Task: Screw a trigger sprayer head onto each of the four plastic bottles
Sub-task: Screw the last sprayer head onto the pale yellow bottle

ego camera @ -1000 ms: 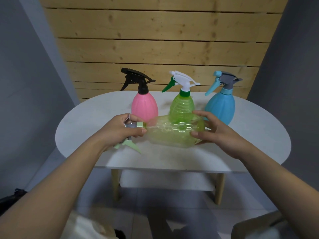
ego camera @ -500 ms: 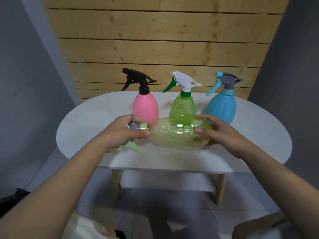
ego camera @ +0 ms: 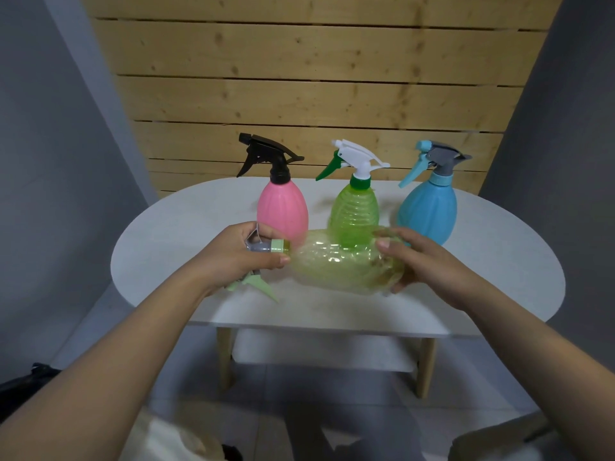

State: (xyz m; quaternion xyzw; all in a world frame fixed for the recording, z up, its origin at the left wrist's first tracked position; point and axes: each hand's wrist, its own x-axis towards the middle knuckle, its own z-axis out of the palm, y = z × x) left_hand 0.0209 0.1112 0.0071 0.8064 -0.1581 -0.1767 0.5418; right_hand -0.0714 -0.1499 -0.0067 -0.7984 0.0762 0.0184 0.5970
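Most of pale green trigger sprayer head (ego camera: 263,257) covered by left hand (ego camera: 239,254); only collar, grey neck and trigger tip seen. Base of clear yellow-green bottle (ego camera: 342,264) hidden behind right hand (ego camera: 422,261); bottle blurred. Lower part of green bottle (ego camera: 354,211) obscured behind held bottle. Both forearms cut by bottom edge. Dark object (ego camera: 20,384) at left edge cropped, unidentifiable. Far rim of table (ego camera: 499,261) masked by standing bottles.
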